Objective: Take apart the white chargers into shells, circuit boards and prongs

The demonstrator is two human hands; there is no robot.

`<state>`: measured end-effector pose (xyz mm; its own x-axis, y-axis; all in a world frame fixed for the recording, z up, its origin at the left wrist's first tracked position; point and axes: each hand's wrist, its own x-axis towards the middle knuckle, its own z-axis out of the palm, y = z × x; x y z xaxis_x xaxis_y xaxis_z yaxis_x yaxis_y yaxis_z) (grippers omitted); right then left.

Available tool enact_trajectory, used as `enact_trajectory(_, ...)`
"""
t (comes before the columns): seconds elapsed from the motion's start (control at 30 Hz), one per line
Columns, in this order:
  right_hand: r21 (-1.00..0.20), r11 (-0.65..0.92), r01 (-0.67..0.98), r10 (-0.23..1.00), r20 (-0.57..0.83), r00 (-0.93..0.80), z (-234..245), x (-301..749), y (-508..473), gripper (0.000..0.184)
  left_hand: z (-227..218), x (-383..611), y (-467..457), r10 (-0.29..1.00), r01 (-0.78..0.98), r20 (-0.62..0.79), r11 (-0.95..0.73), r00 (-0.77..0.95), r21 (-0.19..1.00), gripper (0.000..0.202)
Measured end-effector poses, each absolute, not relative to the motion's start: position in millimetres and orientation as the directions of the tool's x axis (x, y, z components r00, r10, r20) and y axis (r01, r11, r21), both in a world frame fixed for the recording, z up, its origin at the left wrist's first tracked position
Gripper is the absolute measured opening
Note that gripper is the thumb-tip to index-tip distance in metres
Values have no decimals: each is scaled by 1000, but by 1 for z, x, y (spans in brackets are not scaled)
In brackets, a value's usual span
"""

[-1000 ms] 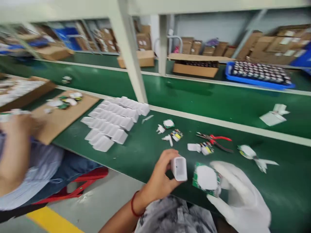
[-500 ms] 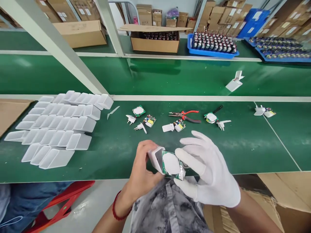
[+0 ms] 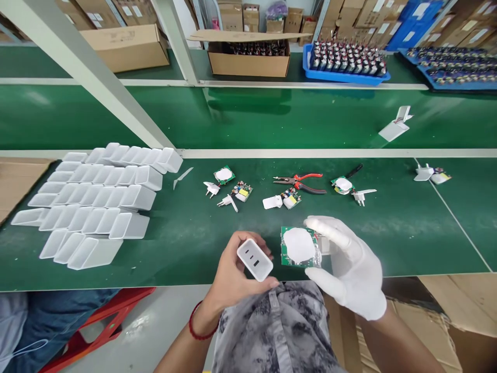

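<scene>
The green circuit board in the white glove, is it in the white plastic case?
Out: green table shows between the board in the gloved right hand and the white case in the bare left hand.

On the rear shelf (image 3: 248, 84), 1 open cardboard box (image 3: 248, 65) stands left of 1 blue tray (image 3: 345, 77) filled with small parts (image 3: 349, 58) in rows. 1 pair of pliers (image 3: 297, 183) lies on the tabletop (image 3: 186, 254). At lower left, 1 red stool (image 3: 112, 313) shows beside a person's blue jeans (image 3: 64, 316).
</scene>
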<state>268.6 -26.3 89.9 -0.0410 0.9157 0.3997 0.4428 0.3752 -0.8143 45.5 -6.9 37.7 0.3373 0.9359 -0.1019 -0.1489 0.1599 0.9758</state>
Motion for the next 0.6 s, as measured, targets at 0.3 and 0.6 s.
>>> enact_trajectory(0.3, -863, 327, 385, 935, 355, 3, 90, 266, -21, 50, 36, 45, 2, 926, -245, -224, 304, 305, 921, 75)
enact_trajectory(0.6, -767, 455, 453, 886, 439, -147, 98, 268, -20, 61, 38, 47, 5, 942, -147, 125, -82, 312, 986, 36)
